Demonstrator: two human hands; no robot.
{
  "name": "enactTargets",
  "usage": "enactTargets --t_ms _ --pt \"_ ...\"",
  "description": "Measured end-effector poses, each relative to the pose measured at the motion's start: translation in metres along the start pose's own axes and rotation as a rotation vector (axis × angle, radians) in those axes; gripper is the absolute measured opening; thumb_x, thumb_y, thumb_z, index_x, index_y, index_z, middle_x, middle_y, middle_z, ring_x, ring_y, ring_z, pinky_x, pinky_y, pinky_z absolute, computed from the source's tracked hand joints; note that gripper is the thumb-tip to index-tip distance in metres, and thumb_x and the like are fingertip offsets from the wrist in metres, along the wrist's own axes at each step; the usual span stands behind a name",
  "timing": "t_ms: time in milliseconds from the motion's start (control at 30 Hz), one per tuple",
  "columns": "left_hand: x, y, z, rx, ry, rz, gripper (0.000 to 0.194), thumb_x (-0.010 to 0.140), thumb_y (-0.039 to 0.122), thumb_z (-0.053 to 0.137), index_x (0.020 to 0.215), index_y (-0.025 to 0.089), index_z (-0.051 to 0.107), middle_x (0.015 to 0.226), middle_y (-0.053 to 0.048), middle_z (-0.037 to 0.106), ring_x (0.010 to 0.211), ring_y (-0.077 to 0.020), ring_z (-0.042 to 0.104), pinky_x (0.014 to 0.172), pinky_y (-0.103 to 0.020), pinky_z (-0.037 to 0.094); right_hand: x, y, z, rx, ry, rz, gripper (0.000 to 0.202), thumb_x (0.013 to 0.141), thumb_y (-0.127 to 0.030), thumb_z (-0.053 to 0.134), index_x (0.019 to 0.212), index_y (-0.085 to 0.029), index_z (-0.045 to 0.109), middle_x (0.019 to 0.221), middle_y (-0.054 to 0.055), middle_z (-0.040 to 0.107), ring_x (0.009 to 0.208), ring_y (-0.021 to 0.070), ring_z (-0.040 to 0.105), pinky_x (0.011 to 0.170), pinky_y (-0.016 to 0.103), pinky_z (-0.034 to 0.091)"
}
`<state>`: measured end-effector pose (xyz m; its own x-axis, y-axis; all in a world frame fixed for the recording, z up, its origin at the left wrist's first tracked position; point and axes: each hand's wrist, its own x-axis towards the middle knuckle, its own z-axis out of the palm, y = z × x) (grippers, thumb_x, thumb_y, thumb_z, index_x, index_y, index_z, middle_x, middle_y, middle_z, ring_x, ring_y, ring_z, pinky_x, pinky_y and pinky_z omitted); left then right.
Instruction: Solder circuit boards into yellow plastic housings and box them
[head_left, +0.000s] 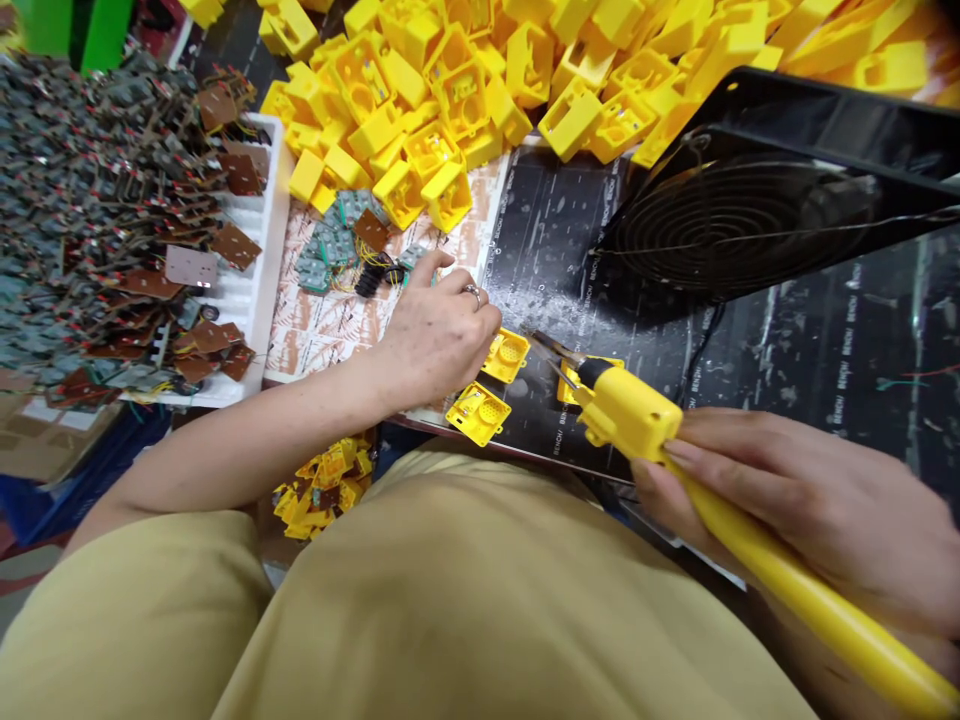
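Observation:
My left hand [444, 330] bends over the bench, little finger raised and the other fingers curled down at a small yellow plastic casing [508, 356]. Its fingertips are hidden, but they close at that casing's left edge. A second yellow casing [478, 413] lies just below, open side up. In my right hand [795, 500] is a yellow soldering iron [630, 408], its fingers wrapped round the handle. The iron's metal tip points left, close to the held casing; contact cannot be made out. Another yellow casing [566, 384] lies partly hidden behind the iron.
Small green circuit boards [319, 262] with wires lie beyond my left hand. A white foam tray [279, 170] at left is heaped with boards. Yellow housings [450, 90] pile up at the back. A black fan [720, 220] stands at right. More yellow casings [330, 485] sit below the bench edge.

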<state>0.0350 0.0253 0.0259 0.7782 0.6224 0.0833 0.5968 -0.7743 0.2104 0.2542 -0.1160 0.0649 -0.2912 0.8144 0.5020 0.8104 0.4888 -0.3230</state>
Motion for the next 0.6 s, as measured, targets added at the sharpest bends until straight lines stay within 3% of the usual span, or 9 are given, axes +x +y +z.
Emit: enactTargets --t_ms 133,233,300,400,500,600 --pt "0.0 0.001 0.001 0.029 -0.013 -0.002 0.021 0.089 0.023 0.047 0.07 0.02 0.056 0.071 -0.003 0.056 0.095 -0.0238 0.056 0.113 -0.051 0.027 -0.009 0.007 0.006 0.021 0.017 0.019 0.024 0.098 -0.025 0.057 0.075 -0.018 0.059 0.067 0.0 0.063 0.063 0.0089 0.065 0.066 0.018 0.058" --pt "0.001 0.003 0.001 0.054 -0.022 0.009 0.021 0.09 0.024 0.045 0.074 0.021 0.059 0.073 -0.004 0.059 0.097 -0.0239 0.057 0.113 -0.051 0.028 -0.014 0.013 0.011 0.065 0.042 0.052 0.012 0.096 -0.023 0.06 0.085 -0.019 0.06 0.07 0.001 0.065 0.067 0.0108 0.066 0.068 0.021 0.058" --pt "0.001 0.002 -0.005 0.057 -0.01 0.001 0.019 0.09 0.029 0.048 0.084 0.021 0.064 0.083 -0.006 0.065 0.1 -0.0264 0.058 0.109 -0.052 0.032 -0.016 0.015 0.013 0.104 0.061 0.045 0.006 0.094 -0.021 0.063 0.098 -0.019 0.06 0.073 0.001 0.067 0.07 0.012 0.068 0.069 0.022 0.059" --pt "-0.001 -0.007 -0.021 -0.046 0.111 -0.119 0.028 0.091 0.038 0.049 0.102 0.019 0.067 0.103 -0.009 0.068 0.099 -0.0268 0.06 0.096 -0.046 0.044 -0.016 0.018 0.015 0.059 0.111 0.052 0.018 0.093 -0.023 0.065 0.109 -0.019 0.058 0.08 0.003 0.07 0.068 0.0135 0.069 0.064 0.022 0.058" --pt "-0.01 -0.026 -0.036 -0.174 0.207 -0.305 0.031 0.092 0.038 0.047 0.093 0.017 0.07 0.089 -0.006 0.069 0.08 -0.0191 0.061 0.08 -0.034 0.048 -0.018 0.02 0.015 -0.032 0.134 0.05 0.017 0.093 -0.027 0.065 0.107 -0.019 0.058 0.08 0.004 0.071 0.063 0.0127 0.068 0.056 0.02 0.054" --pt "-0.023 -0.044 -0.037 -0.223 0.121 -0.392 0.033 0.088 0.042 0.053 0.08 0.016 0.072 0.069 -0.003 0.066 0.064 -0.0154 0.058 0.069 -0.031 0.046 -0.022 0.023 0.014 -0.055 0.116 0.049 0.015 0.095 -0.031 0.063 0.104 -0.019 0.059 0.079 0.003 0.071 0.063 0.0124 0.068 0.057 0.019 0.054"
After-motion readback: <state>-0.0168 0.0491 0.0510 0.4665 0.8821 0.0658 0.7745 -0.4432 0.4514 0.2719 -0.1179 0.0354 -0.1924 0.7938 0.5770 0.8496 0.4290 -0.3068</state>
